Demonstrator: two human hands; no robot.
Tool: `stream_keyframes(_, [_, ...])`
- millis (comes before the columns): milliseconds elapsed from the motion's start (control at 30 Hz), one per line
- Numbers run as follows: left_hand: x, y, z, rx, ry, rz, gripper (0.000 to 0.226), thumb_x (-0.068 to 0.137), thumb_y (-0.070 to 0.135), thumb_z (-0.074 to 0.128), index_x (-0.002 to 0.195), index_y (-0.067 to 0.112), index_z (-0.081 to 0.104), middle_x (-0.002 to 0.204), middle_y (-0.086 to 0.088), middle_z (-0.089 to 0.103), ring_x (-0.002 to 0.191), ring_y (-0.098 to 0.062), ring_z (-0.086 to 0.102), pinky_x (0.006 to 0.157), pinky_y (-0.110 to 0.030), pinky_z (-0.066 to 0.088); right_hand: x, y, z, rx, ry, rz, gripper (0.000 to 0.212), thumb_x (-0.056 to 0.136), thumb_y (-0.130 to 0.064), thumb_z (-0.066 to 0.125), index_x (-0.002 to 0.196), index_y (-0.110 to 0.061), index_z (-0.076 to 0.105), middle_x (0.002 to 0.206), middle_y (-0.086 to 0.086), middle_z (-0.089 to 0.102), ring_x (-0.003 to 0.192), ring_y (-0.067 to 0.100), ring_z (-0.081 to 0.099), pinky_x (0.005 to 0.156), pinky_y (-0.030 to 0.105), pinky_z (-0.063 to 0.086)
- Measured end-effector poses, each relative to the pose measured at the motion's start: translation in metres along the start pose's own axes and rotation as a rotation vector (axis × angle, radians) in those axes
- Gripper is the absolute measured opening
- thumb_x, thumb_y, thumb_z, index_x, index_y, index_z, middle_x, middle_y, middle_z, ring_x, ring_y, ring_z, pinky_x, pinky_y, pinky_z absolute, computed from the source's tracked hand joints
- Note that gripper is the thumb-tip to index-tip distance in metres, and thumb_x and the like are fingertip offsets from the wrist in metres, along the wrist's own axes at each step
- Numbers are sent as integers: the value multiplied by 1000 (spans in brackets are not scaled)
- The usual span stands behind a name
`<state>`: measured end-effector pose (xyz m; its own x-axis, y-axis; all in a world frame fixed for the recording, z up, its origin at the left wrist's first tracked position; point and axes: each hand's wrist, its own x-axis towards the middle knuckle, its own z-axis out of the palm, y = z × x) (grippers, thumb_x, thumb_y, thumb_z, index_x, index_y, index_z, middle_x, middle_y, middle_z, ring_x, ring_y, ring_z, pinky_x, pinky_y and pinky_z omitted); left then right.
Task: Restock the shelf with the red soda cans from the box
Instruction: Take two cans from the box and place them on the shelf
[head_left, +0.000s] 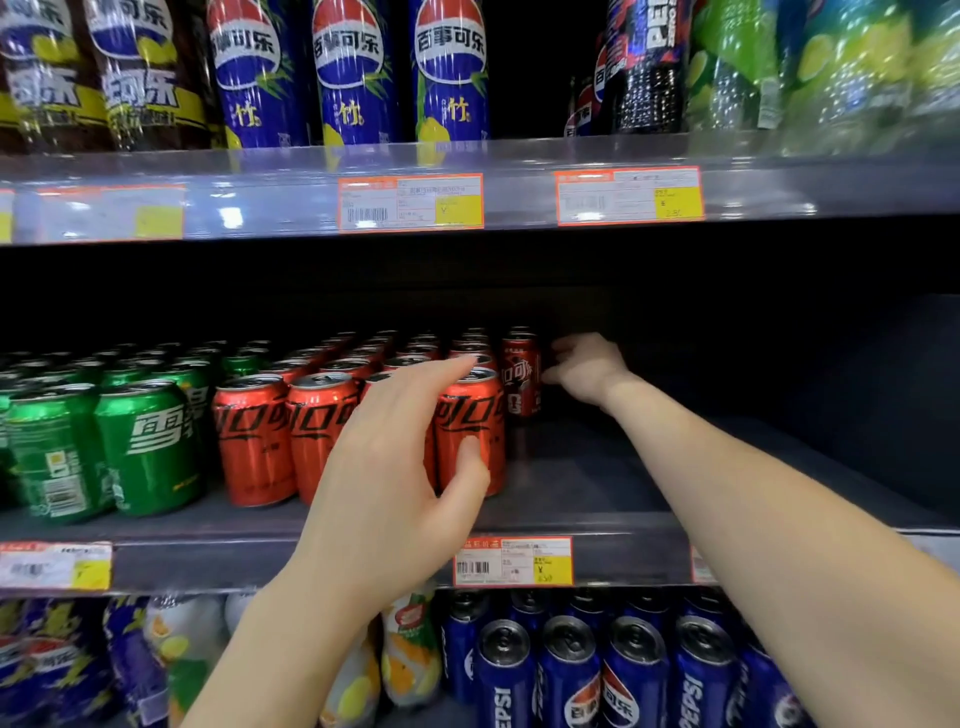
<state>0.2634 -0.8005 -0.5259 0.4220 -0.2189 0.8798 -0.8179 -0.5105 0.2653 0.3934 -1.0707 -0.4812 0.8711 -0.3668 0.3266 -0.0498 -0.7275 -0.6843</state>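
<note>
- The middle shelf (597, 483) holds rows of red cans (254, 436), which stand upright and run from the front edge into the dark at the back.
- To the right of the red rows the shelf board is bare.
- The left hand (400, 467) reaches in from below, in front of the front row of red cans.
- Its fingers are stretched out and point up and to the right, over the can tops.
- Its thumb (470, 457) lies against the face of the rightmost front can (467, 415); the fingers are not closed around it.
- The hand hides part of the front row beside that can.
- The right hand (587, 369) is extended deep into the shelf on a straight forearm.
- Its fingers are curled right beside a darker red can (519, 376), which stands upright at the right end of the rows, further back.
- Whether those fingers grasp the can or only lie next to it cannot be told.
- Green cans (145, 441) stand just left of the red ones on the same shelf.
- Tall blue bottles (353, 73) fill the shelf above.
- Blue cans (571, 670) stand on the shelf below.
- An orange and yellow price tag (514, 561) sits on the front rail under the red cans.
</note>
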Motion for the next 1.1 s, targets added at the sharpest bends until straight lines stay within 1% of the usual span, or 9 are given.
stream_keyframes(33, [-8,4,2,10,49,24,64,80,16,74,140,31,56,134,30,55,130,18,40,108,-3,24,-6,0,-4,-43,1,-23,65,83,-18,80,143,-14,56,141,8,61,127,23,59,107,28,46])
stream_keyframes(133, [-2,19,-4,44,-35,45,60,89,22,65,148,23,49,143,12,55,136,0,45,112,-12,29,-32,4,-14,-146,8,-79,60,88,-16,74,144,-19,55,143,5,60,129,22,58,105,26,45])
stream_keyframes(233, [-13,28,0,122,-134,27,62,90,26,64,150,21,46,146,6,54,136,-11,47,111,-17,29,-63,9,-25,-253,15,-173,57,90,-17,70,145,-18,55,145,6,58,132,24,55,107,25,41])
stream_keyframes(333, [-15,33,5,192,-189,13,62,89,28,64,148,17,48,143,1,57,130,-18,52,107,-28,38,-92,12,-31,-354,19,-261,56,92,-19,65,146,-15,53,148,8,55,136,29,50,113,28,37])
stream_keyframes(467, [-6,45,8,206,-292,-7,62,91,31,64,149,17,48,145,1,56,134,-18,51,111,-32,39,-132,4,-36,-343,90,-325,50,94,-20,60,145,-21,55,142,4,61,129,25,58,106,39,49])
stream_keyframes(567, [10,63,2,180,-371,17,63,90,36,61,149,17,50,149,1,54,138,-19,49,116,-37,39,-162,-7,-44,-311,66,-287,48,98,-20,59,145,-23,54,147,2,56,135,21,53,106,41,48])
stream_keyframes(700, [32,67,-16,219,-484,-14,62,88,35,58,146,12,53,148,-7,55,135,-27,52,114,-42,39,-186,-25,-58,-376,-93,-156,53,99,-25,57,151,-27,46,158,0,43,143,16,43,109,37,44])
stream_keyframes(833, [51,75,-59,248,-604,-41,61,88,33,55,141,5,55,143,-12,57,129,-33,54,109,-45,41,-211,-72,-82,-410,-210,-135,54,99,-23,57,151,-22,46,158,-1,44,149,11,34,110,36,41])
stream_keyframes(1100, [104,120,-205,267,-714,-163,62,88,38,58,142,8,56,136,-12,59,123,-35,56,106,-47,43,-278,-219,-169,-432,-363,-77,61,97,-22,61,154,-24,40,161,-2,38,152,13,26,113,38,37])
